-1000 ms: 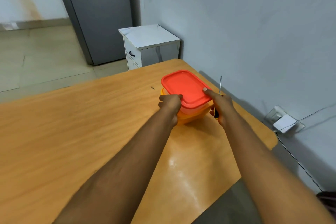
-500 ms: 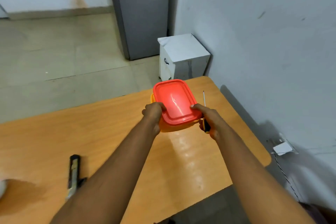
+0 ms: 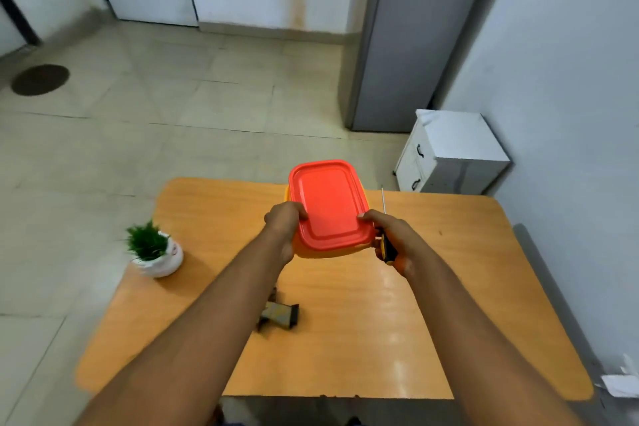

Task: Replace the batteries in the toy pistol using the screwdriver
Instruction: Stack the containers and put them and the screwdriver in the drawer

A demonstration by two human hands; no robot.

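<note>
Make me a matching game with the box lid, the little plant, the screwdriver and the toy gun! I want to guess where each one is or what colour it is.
Things:
1. lid
2. plant
3. screwdriver
4. toy pistol

Clues:
A. lying on the table between the two arms
B. held in the right hand
C. red, on top of the orange box
D. in a white pot near the table's left edge

Pairs: 1-C, 2-D, 3-B, 4-A

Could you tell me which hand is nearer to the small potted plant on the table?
Left. The left hand grips the near-left edge of the red-lidded container, on the potted plant's side. The right hand holds the container's opposite edge, farther away.
</note>
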